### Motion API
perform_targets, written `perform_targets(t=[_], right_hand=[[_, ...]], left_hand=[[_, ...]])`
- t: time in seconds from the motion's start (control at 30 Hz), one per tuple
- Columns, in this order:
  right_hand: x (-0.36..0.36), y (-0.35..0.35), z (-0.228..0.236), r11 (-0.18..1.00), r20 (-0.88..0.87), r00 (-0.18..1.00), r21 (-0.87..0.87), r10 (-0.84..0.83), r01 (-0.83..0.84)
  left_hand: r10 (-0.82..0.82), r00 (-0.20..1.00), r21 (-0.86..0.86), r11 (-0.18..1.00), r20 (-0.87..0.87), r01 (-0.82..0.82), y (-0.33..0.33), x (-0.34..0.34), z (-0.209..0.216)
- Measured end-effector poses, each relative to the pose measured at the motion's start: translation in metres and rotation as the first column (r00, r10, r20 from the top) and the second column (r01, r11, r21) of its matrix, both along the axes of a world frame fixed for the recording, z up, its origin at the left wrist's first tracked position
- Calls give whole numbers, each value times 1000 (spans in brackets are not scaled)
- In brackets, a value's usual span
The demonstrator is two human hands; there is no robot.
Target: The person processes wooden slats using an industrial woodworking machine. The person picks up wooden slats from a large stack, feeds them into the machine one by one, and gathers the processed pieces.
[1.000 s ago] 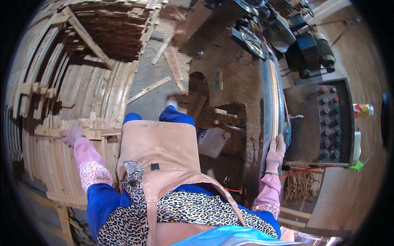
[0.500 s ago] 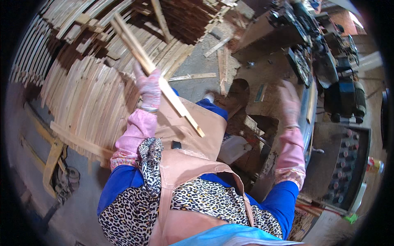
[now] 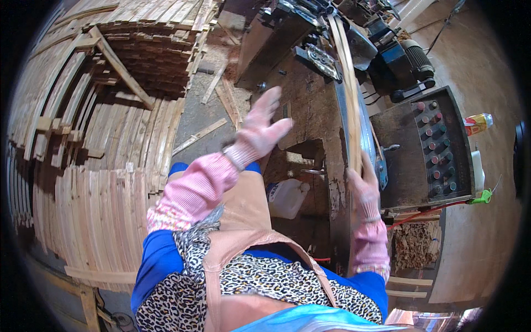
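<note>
My right hand [image 3: 365,191], in a pale work glove, is closed round the near end of the wooden strips [image 3: 349,94]. These lie lengthwise along the machine's bed [image 3: 366,130], and their far end reaches in among the machine heads [image 3: 323,58]. Gloved too, my left hand [image 3: 260,127] is in the air left of the machine, thumb and fingers apart, with nothing in it. Below it is the machine's worn brown side table [image 3: 310,116].
Large stacks of wooden strips [image 3: 99,216] stand at left. Loose offcuts [image 3: 215,83] lie on the floor ahead. At right are a control panel [image 3: 409,149] with several buttons, a motor [image 3: 415,61] and a red hose [image 3: 420,213]. A white plastic jug [image 3: 290,199] sits below the machine.
The strips, held in my left hand before, now lie on the machine in my right hand. My left hand has let go and moved right. The view has turned toward the machine.
</note>
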State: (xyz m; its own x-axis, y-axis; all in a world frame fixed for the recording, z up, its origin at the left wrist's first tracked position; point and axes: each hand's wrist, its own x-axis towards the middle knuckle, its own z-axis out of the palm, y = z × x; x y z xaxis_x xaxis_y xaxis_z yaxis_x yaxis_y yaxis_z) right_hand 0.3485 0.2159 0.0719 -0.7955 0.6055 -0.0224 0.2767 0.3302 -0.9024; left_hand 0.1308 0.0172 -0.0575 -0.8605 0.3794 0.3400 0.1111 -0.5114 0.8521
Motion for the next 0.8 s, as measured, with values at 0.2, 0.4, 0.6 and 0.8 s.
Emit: perform_targets(t=[0.2, 0.4, 0.6, 0.8], right_hand=[[101, 97, -46, 591, 318, 845, 806, -430, -2], [-51, 173, -41, 548, -137, 927, 772, -350, 321], [-188, 225, -29, 449, -383, 868, 745, -317, 493], [-128, 195, -44, 513, -316, 917, 761, -243, 398]], left_hand=[[283, 825, -250, 952, 489, -178, -83, 12, -160], [557, 684, -302, 830, 471, -469, -210, 45, -258], [870, 422, -908, -66, -255, -413, -392, 89, -283], [847, 283, -799, -524, -451, 295, -482, 208, -209]])
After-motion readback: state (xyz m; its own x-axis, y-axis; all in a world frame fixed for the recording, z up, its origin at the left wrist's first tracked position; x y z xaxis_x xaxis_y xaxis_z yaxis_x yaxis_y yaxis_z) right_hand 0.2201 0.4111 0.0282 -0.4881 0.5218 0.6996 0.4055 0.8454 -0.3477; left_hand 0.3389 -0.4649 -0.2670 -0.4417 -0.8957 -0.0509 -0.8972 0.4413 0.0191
